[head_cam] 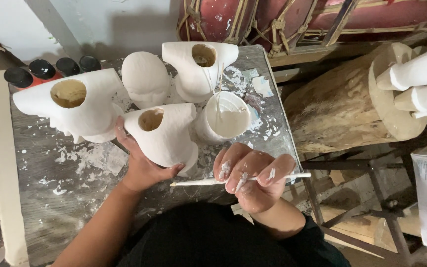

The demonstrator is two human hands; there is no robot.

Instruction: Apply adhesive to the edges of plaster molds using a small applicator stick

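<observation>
white plaster mask [166,136] sits gripped in our left hand [142,168] while our right hand [253,175] pinches the paint-caked brush [208,182], so coating continues, needing a reload from the cup [226,118]

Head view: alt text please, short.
Seen from above, the left hand holds a white hollow cast while the right hand grips a paint-coated brush. Three more white casts and a cup of white paint sit on the spattered table.

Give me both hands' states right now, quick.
Left hand: closed around a white hollow plaster cast, holding it over the table.
Right hand: closed on a thin paint-coated brush, held level.
</observation>
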